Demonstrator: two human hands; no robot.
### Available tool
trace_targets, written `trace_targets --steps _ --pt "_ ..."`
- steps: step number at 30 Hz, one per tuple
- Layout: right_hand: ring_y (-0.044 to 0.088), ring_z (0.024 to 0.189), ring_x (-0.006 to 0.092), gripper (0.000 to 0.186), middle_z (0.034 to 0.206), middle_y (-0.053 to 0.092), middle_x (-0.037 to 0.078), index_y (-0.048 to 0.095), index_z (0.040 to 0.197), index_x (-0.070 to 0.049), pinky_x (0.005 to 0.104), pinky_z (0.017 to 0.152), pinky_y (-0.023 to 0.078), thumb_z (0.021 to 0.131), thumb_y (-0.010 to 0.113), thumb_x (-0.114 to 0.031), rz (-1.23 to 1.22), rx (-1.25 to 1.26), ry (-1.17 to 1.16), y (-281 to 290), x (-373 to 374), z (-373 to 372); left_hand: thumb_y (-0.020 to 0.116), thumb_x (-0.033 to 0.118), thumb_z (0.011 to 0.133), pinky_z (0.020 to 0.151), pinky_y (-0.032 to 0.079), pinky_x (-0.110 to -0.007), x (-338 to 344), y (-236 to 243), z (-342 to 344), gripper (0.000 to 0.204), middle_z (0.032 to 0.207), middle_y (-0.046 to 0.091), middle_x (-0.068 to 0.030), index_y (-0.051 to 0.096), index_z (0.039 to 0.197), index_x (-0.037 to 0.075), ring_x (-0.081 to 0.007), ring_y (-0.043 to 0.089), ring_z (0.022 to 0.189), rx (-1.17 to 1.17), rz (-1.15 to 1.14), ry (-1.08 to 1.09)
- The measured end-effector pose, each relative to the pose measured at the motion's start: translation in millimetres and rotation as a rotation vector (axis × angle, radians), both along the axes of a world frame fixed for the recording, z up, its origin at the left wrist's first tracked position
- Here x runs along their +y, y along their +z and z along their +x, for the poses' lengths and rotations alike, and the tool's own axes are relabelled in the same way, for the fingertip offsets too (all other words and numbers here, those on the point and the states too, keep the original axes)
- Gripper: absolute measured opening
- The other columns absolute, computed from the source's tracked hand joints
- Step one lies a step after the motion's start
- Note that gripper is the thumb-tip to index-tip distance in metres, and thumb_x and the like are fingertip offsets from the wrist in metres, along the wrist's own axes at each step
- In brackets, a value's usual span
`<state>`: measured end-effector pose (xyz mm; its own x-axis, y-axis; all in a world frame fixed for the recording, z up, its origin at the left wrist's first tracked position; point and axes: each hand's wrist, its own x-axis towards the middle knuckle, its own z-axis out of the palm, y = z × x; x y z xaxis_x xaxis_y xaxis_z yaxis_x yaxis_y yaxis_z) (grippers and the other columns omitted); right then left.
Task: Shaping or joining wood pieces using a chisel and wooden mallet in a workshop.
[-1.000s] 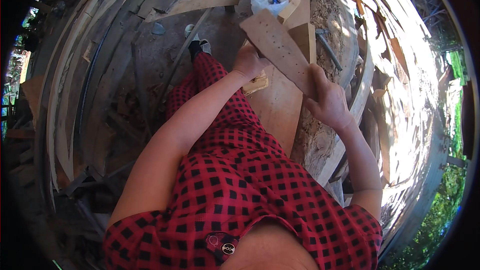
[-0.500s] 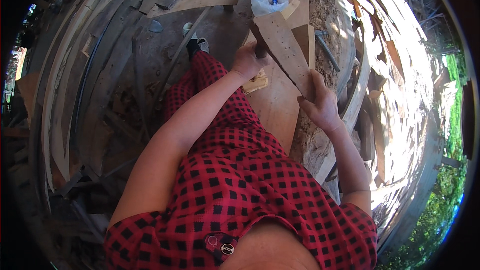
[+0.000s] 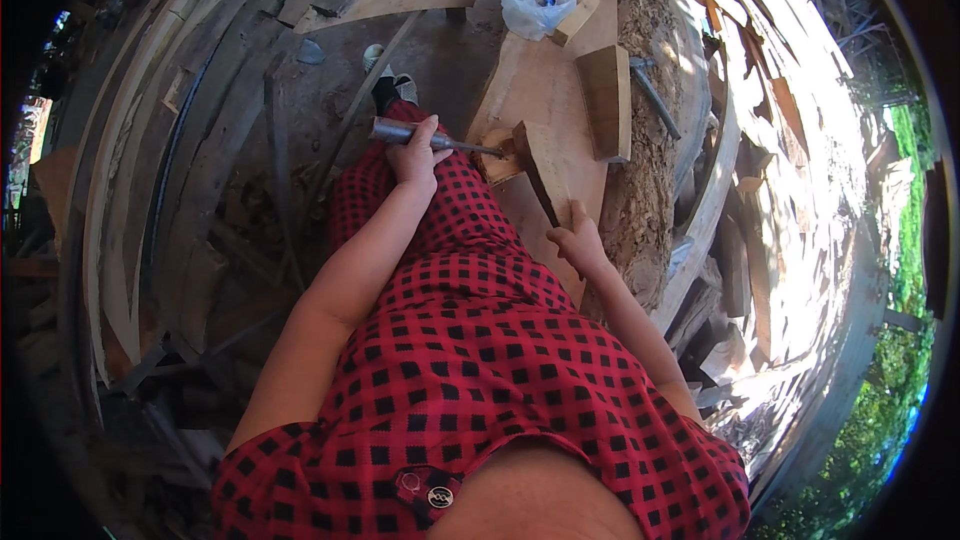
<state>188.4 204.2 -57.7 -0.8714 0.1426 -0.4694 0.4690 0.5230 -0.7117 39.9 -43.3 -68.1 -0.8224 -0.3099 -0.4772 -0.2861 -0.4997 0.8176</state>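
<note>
My left hand (image 3: 415,157) is wrapped round the handle of a chisel (image 3: 388,130), held nearly level above my thigh. The chisel's metal shaft points right, its tip at a small pale block of wood (image 3: 499,169) beside my leg. In my right hand (image 3: 582,242) is the narrow end of a flat wooden bat (image 3: 545,166), its wide end next to the block and partly covering it. Whether the chisel tip touches the block or the bat I cannot tell.
A long wooden plank (image 3: 545,70) runs away from me, bearing a thick wood block (image 3: 605,105), a small offcut (image 3: 576,20) and a white plastic bag (image 3: 538,5). Right of it lies a rough log (image 3: 645,30) with a metal bar (image 3: 655,100). Stacked boards (image 3: 130,140) stand left.
My right hand has brought the bat down and nearer to me. My left hand has moved left and nearer, and the chisel has tipped over to nearly level.
</note>
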Motion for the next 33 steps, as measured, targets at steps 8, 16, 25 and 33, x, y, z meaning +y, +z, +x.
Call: trace_targets --steps 8,16,25,33 --pt "0.057 0.048 0.0167 0.03 0.064 0.054 0.008 0.048 0.094 0.0 0.0288 0.039 0.04 0.071 0.065 -0.01 -0.417 -0.019 -0.249 27.4 5.4 1.3 0.074 0.014 0.079 0.053 0.053 -0.026 29.8 51.0 -16.3 0.017 0.071 0.061 -0.0017 0.06 0.073 0.006 -0.0102 0.061 0.063 0.472 -0.27 -0.404" --pt "0.053 0.052 0.0116 0.046 0.075 0.056 0.004 0.05 0.116 0.002 0.0256 0.048 0.045 0.073 0.066 -0.005 -0.401 0.128 -0.308 67.6 16.9 8.7 0.077 0.021 0.072 0.06 0.049 -0.03 59.8 19.1 -32.0 0.024 0.068 0.063 -0.0035 0.059 0.073 0.005 -0.0127 0.06 0.061 0.567 -0.515 -0.546" --pt "0.053 0.054 0.0103 0.051 0.078 0.056 0.003 0.049 0.121 0.003 0.0247 0.05 0.044 0.073 0.066 -0.004 -0.421 0.134 -0.321 66.6 18.9 16.1 0.077 0.026 0.068 0.065 0.049 -0.035 62.4 35.5 -34.5 0.029 0.07 0.063 -0.0088 0.058 0.077 0.005 -0.0219 0.062 0.065 0.562 -0.72 -0.661" --pt "0.052 0.066 0.0076 0.059 0.088 0.057 0.002 0.043 0.127 0.001 0.023 0.054 0.044 0.075 0.067 -0.009 -0.508 0.549 -0.252 158.2 10.2 -19.4 0.074 0.022 0.075 0.061 0.05 -0.029 73.5 48.9 -32.5 0.021 0.069 0.065 -0.0051 0.062 0.072 0.004 -0.0114 0.062 0.063 0.551 -0.833 -0.733"
